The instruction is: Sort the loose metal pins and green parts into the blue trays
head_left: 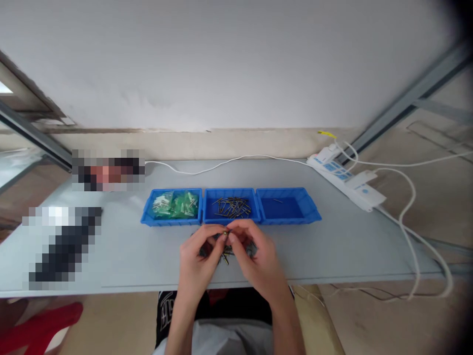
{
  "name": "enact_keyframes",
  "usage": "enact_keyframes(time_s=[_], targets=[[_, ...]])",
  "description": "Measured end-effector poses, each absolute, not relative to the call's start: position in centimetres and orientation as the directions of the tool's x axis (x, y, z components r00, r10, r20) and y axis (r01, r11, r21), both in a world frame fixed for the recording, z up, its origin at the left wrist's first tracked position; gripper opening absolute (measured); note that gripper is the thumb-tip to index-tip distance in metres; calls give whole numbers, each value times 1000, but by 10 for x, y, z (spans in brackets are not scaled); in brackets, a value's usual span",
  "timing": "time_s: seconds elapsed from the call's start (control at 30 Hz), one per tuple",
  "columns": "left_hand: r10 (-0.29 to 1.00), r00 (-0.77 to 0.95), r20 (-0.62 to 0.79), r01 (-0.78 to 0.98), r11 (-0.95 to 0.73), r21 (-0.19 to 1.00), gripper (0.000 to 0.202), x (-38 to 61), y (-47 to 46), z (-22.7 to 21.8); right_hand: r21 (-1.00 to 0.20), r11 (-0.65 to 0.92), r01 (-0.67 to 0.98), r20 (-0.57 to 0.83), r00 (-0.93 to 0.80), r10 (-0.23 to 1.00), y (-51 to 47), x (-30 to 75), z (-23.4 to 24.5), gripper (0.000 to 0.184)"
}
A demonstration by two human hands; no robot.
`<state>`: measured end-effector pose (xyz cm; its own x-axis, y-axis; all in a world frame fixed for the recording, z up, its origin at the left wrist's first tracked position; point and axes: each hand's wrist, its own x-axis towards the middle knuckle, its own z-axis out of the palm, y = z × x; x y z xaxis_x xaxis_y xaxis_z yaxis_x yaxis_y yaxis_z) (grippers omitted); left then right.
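Note:
My left hand [201,254] and my right hand [256,256] meet above the table, just in front of the middle bin. Their thumbs and index fingers are pinched together around a small brass-coloured metal part [225,232]; most of it is hidden by the fingertips. Beneath the hands lies a loose pile of thin metal pins [226,257], partly covered by the palms. The middle blue bin [207,215] contains many similar long metal pins [234,207]. In the right blue bin [284,209] lies a single thin pin [278,200].
The left blue bin [146,219] holds green plastic bags [179,204] with pale metal pieces. A white power strip [340,175] stands at the right, its cables running over the table edge. A white cord [221,161] crosses the back. Blurred dark objects [68,246] lie at the left.

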<state>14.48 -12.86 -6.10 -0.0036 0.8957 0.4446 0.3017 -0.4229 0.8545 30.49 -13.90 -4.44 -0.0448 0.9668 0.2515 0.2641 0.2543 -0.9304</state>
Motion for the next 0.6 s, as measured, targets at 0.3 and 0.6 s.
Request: enact_keyframes(time_s=[0.3, 0.6], targets=[[905, 11, 424, 329, -404, 853, 14, 145, -128, -65, -902, 303, 307, 305, -43, 951, -138, 314, -43, 15], [922, -4, 388, 322, -366, 873, 20, 144, -127, -61, -845, 425, 325, 469, 68, 881, -129, 298, -35, 11]])
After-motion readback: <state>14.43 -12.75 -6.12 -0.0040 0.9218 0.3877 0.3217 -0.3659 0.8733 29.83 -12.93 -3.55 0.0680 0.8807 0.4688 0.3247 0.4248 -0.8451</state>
